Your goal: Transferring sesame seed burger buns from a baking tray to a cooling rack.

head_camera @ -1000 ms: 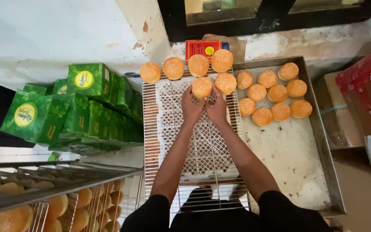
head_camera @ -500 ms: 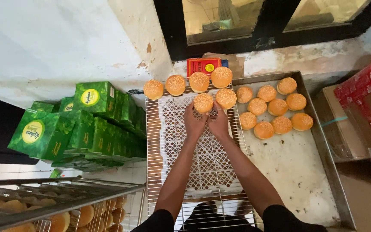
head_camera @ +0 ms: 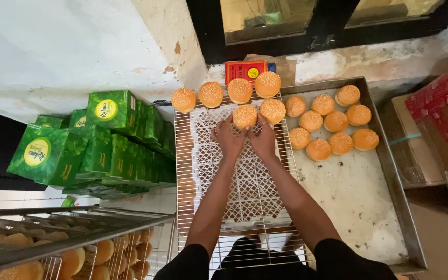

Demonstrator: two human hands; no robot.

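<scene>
1. The metal tray fills the right half of the scene, its floured floor bare over the near part. We see nine sesame buns clustered toward its far edge in three loose rows, close together.
2. The wire rack lies beside the tray's left edge, covered by a white lattice mat. We judge the open grid lets air reach the undersides of whatever rests on it.
3. A stack of green cartons stands left of the rack, against the white wall; a red-printed cardboard box sits right of the tray.
4. A trolley of wire shelves at the lower left carries more buns, only partly visible.
5. Our left hand and right hand meet near the rack's far edge, fingers curled around one bun. Both hands are closed lightly on it from either side; we judge the two-sided hold spares the soft crust from denting. The bun rests on or just above the mat; we cannot tell which.
6. A row of four buns runs along the rack's far edge. A fifth bun lies just right of the held one, starting a second row, so the held bun takes the neighbouring place.
7. A small red packet leans at the wall's foot beyond the rack's far edge.
</scene>
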